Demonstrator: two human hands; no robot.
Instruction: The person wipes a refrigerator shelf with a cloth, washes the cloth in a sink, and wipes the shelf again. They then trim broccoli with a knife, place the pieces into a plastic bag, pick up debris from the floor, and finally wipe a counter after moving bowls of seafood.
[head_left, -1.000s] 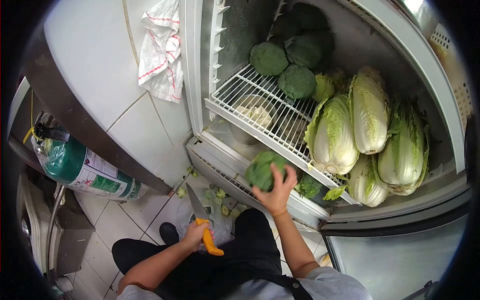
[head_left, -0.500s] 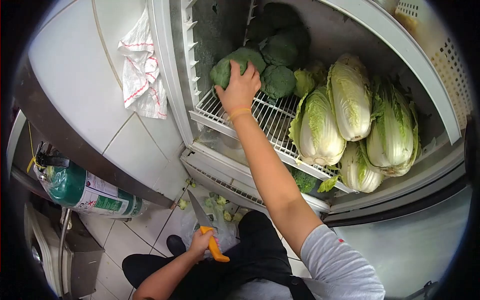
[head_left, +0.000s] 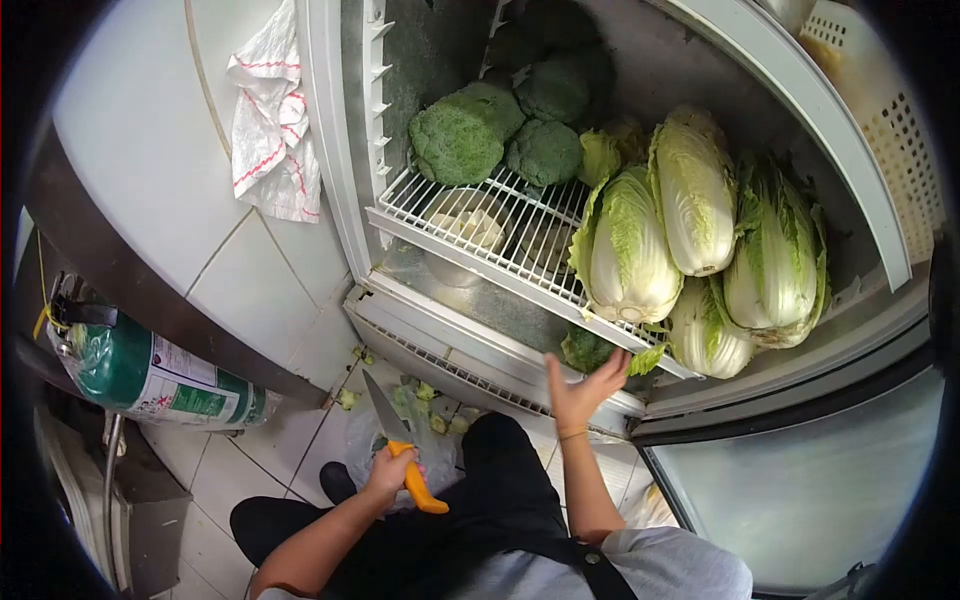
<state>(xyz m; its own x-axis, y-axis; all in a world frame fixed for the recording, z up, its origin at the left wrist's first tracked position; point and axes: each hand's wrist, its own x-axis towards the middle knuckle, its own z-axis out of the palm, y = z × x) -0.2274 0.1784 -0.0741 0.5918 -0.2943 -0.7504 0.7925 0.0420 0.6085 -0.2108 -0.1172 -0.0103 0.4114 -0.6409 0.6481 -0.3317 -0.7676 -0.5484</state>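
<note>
My left hand (head_left: 388, 474) is closed around the orange handle of a knife (head_left: 418, 488), low over my lap, its blade pointing up and away. My right hand (head_left: 588, 396) is open with fingers spread, just in front of the fridge's lower edge. Nearest to it is a green broccoli head (head_left: 583, 350), partly hidden under the wire shelf (head_left: 480, 268). On that shelf, broccoli (head_left: 466, 135) fills the left and back. Several napa cabbages (head_left: 637, 258) are stacked on the right.
Below the shelf sits a bowl (head_left: 467, 222) with pale pieces. On the floor lies a clear plastic bag (head_left: 365, 450) among green scraps. A green fire extinguisher (head_left: 130, 372) stands at left, near a hanging white cloth (head_left: 275, 130). The fridge door (head_left: 800, 480) stands open at right.
My right hand has let go of the broccoli on the upper left of the shelf and come down to the right, near the lower broccoli. The knife stays in my left hand.
</note>
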